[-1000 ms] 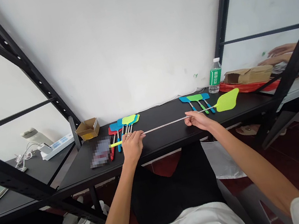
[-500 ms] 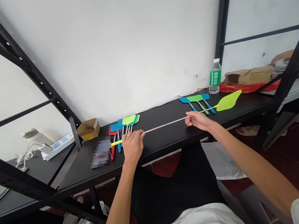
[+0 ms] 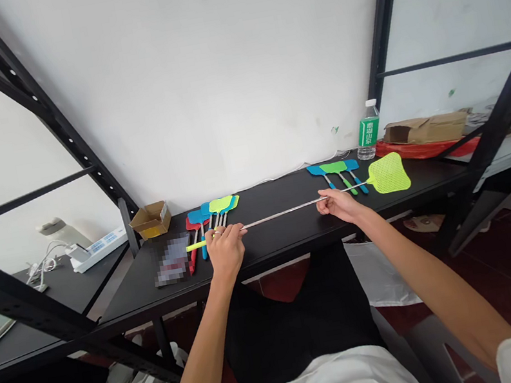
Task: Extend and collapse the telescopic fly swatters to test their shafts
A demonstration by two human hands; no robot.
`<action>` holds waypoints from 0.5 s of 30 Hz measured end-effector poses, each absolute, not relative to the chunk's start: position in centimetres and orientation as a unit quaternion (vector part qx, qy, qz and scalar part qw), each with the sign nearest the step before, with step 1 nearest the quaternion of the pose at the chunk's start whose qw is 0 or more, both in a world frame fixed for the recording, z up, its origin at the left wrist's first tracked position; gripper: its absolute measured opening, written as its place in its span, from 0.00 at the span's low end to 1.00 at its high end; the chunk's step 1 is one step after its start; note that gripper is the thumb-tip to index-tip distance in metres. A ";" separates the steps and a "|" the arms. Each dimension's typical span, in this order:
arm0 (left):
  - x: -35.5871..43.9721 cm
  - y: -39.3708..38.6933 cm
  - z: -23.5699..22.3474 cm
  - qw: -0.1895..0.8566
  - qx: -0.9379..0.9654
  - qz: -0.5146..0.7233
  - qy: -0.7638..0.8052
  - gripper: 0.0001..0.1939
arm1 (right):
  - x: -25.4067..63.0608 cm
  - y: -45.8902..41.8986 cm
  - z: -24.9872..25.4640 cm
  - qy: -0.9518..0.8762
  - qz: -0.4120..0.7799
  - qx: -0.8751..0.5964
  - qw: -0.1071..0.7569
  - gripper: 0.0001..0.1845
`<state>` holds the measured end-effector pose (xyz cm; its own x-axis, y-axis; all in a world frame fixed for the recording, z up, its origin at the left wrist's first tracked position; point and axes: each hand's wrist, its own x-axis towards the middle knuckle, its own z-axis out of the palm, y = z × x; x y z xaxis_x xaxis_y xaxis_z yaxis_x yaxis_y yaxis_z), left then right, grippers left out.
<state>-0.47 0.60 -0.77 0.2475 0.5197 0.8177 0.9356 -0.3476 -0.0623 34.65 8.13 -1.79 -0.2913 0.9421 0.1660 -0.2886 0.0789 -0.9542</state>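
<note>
A yellow-green fly swatter point(image 3: 388, 174) with a long thin metal rod is held nearly level above the table, its perforated head to the right, broad face toward me. My left hand point(image 3: 226, 248) is closed around it at the yellow handle end. My right hand point(image 3: 339, 205) pinches the rod a little short of the head. Left of centre lies a group of swatters point(image 3: 199, 216) in red, blue and yellow-green, partly behind my left hand. Three more swatters point(image 3: 334, 168), two blue and one green, lie beyond my right hand.
On the black table point(image 3: 283, 239) are an open cardboard box point(image 3: 151, 221), a blurred flat packet point(image 3: 172, 259) and a water bottle point(image 3: 367, 133). At right, a brown carton point(image 3: 425, 129) rests on red plastic point(image 3: 418, 149). Black metal shelf posts point(image 3: 49, 115) stand at both sides. A power strip point(image 3: 99, 250) lies left.
The swatter has rolled about its rod, so its head now shows its broad face instead of a tilted, narrow one. My left hand has shifted slightly left; my right hand has barely moved.
</note>
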 end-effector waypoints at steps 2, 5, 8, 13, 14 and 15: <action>-0.4 0.6 -0.8 0.289 -0.734 -0.360 -0.498 0.12 | 34.6 8.1 -1.7 -0.528 0.604 -0.309 0.511 0.20; -0.4 0.7 -0.8 0.293 -0.727 -0.355 -0.509 0.14 | 34.6 8.0 -1.6 -0.527 0.605 -0.309 0.511 0.20; -0.3 0.7 -0.7 0.288 -0.727 -0.355 -0.512 0.15 | 34.5 7.9 -1.6 -0.525 0.606 -0.310 0.510 0.20; -0.4 0.7 -0.5 0.266 -0.754 -0.358 -0.483 0.11 | 34.7 8.0 -1.6 -0.516 0.609 -0.311 0.516 0.20; -0.4 0.7 -0.5 0.263 -0.758 -0.358 -0.478 0.11 | 34.7 8.0 -1.6 -0.514 0.609 -0.311 0.518 0.20; -0.4 0.6 -0.5 0.261 -0.760 -0.358 -0.476 0.12 | 34.7 8.0 -1.6 -0.513 0.609 -0.312 0.519 0.20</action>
<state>-0.42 0.65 -0.50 0.2907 0.5359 0.7927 0.9099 -0.4111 -0.0558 34.69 8.05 -1.64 -0.2677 0.9514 0.1526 -0.3123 0.0642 -0.9478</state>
